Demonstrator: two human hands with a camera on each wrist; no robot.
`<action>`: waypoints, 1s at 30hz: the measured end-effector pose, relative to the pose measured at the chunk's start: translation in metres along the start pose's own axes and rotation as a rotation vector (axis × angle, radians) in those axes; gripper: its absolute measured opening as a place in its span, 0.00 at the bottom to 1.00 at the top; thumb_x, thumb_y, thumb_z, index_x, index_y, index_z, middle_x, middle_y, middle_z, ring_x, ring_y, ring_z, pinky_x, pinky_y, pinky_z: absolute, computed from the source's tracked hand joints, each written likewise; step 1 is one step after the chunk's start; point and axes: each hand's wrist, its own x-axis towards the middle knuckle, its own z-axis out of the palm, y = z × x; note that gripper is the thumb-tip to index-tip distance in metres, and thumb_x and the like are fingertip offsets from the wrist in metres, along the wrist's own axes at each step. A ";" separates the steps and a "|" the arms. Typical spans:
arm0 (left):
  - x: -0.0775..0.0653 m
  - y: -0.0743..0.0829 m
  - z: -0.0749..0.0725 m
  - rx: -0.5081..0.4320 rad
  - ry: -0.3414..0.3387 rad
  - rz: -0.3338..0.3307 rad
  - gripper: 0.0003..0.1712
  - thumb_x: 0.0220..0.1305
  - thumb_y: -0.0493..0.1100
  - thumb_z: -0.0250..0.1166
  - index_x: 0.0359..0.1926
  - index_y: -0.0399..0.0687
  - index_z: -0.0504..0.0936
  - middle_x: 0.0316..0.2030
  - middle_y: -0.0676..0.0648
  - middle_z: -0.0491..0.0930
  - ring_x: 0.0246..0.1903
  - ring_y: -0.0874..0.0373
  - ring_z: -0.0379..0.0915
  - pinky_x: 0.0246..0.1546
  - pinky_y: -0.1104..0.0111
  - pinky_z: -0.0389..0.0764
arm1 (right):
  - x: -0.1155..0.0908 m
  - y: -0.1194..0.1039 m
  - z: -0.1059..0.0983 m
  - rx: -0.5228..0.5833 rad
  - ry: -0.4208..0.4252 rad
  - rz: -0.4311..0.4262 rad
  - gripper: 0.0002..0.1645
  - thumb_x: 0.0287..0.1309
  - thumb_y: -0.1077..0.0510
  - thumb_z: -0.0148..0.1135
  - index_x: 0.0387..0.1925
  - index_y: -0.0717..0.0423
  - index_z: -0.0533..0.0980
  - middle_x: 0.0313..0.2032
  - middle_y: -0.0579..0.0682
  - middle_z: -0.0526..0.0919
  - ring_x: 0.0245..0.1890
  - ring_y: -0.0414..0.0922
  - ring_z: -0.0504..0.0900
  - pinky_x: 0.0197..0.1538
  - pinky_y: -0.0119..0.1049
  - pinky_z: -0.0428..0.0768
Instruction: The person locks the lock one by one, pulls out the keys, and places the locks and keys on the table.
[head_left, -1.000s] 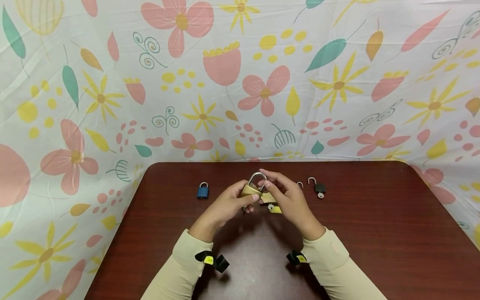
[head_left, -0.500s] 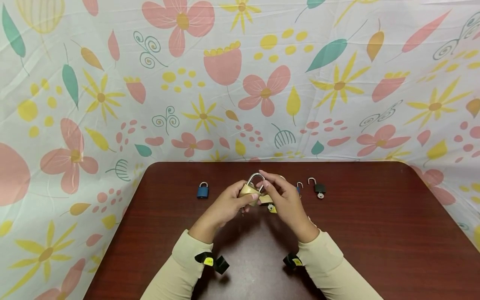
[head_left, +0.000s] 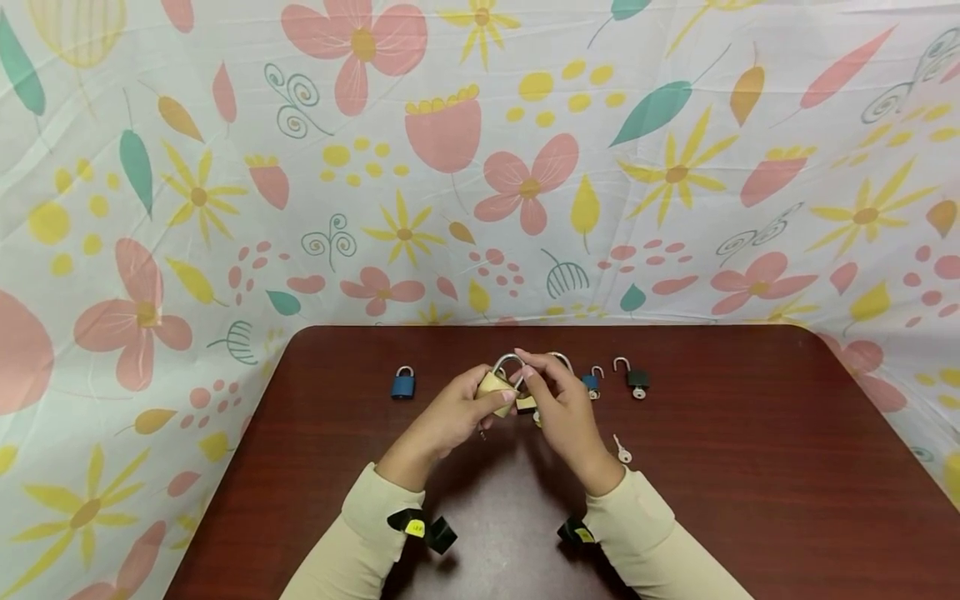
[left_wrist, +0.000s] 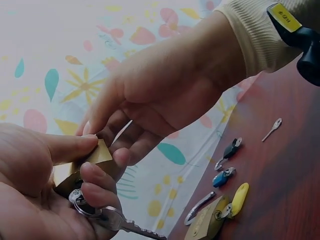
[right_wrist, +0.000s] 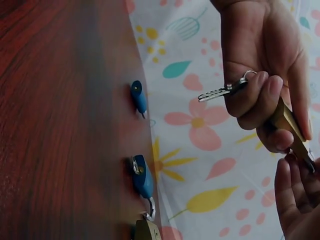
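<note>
Just above the table, my left hand (head_left: 446,412) grips the brass body of a padlock (head_left: 493,388), thumb across its front. My right hand (head_left: 562,412) has thumb and forefinger on the right leg of the silver shackle (head_left: 507,358). In the left wrist view the brass padlock (left_wrist: 102,154) shows between the two hands, and a ring with keys (left_wrist: 117,221) hangs below the left fingers. The right wrist view has the same keys (right_wrist: 214,95) sticking out beside the left hand's (right_wrist: 262,50) curled fingers. Right-hand fingers (right_wrist: 290,195) reach the padlock's shackle end there.
A closed blue padlock (head_left: 402,384) stands at the left on the table (head_left: 750,467). Behind my right hand lie another brass padlock (left_wrist: 205,220) with a yellow tag (left_wrist: 240,199), an open blue padlock (head_left: 591,382) and an open black padlock (head_left: 638,379). A loose key (head_left: 623,452) lies near my right wrist.
My right hand and forearm have shifted left and slightly down, uncovering the open blue padlock and the loose key. The held padlock has moved slightly left; both hands keep their grip.
</note>
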 end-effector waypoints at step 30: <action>0.001 -0.003 0.010 -0.065 0.008 0.024 0.13 0.77 0.45 0.56 0.53 0.40 0.72 0.32 0.48 0.82 0.23 0.59 0.70 0.24 0.69 0.71 | 0.000 -0.009 -0.009 -0.270 -0.054 -0.102 0.20 0.76 0.53 0.53 0.65 0.38 0.75 0.45 0.49 0.85 0.39 0.42 0.79 0.34 0.33 0.79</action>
